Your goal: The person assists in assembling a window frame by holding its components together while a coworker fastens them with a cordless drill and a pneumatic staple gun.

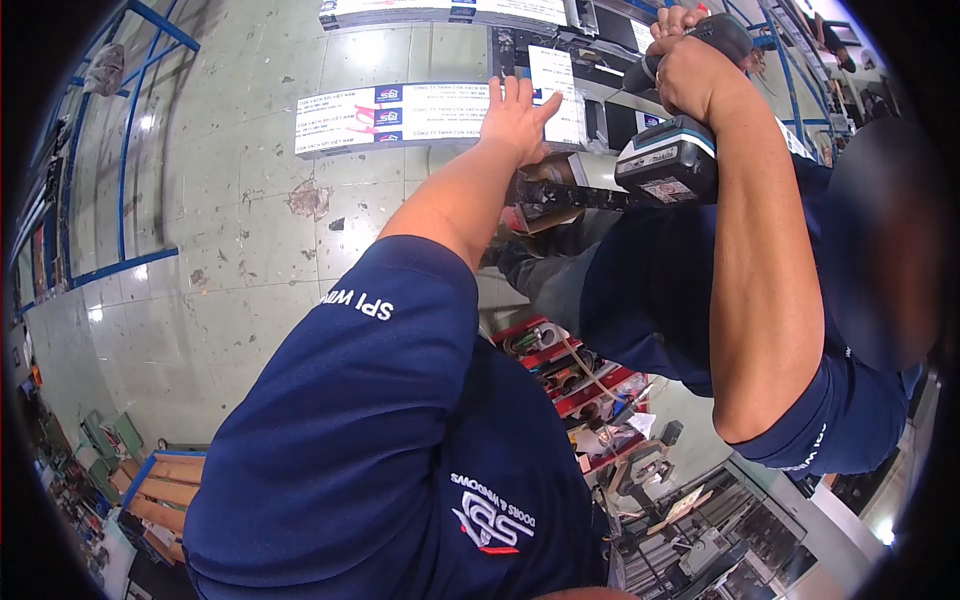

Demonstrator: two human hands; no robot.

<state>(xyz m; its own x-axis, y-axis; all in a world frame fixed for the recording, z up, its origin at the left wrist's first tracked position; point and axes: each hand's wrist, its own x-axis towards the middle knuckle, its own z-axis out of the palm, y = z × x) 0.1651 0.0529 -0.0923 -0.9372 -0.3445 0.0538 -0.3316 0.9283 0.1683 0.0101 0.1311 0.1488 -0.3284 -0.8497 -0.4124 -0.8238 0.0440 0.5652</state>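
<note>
Front: package (345, 122), one, lying across supports (580, 197), its left end projecting leftward past them. Beyond it: second package (420, 12), roughly parallel, set apart. Sheet (552, 68), one, over the nearer package's right part. Beneath the supports: carton (566, 170). Left: frame (125, 267), standing on the floor (250, 330); bag (104, 70) on its upper part. Lower left: crate (168, 490). Right of the torso, nearer than the supports: tool rack (562, 352), assorted items in its compartments. Lower right: metal stock, apparently stacked, though the edge distortion leaves its arrangement uncertain.
</note>
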